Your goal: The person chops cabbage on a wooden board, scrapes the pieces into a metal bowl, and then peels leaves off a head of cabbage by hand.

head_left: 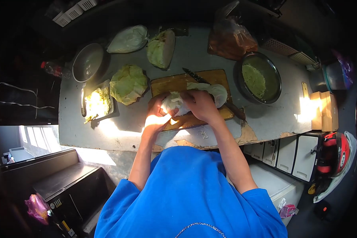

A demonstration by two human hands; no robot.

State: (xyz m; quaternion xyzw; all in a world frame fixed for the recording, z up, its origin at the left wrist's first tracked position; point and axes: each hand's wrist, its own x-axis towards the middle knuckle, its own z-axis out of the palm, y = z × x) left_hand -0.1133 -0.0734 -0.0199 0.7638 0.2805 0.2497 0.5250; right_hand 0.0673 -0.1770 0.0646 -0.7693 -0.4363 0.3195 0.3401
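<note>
A pale leafy piece sits over the near left part of a wooden cutting board, between the person's two hands. The left hand is partly closed, its fingers curled round the left side of the piece and its thumb pressed to the near side. The right hand is also partly closed, its fingers bent down onto the right side of the same piece; its palm is hidden.

Just beyond the right hand, a second pale leafy piece lies on the board. A dark blade shows at the board's far side, and a dark handle juts past its right edge; the stretch between them is covered.

Left of the board on the grey table are a leafy cabbage head and a tray of brightly lit leaves, with an empty-looking bowl beyond. Past the board stands a cut cabbage beside a white bag. To the right is a metal bowl holding pale green shreds, near a clear bag with orange-brown contents.
</note>
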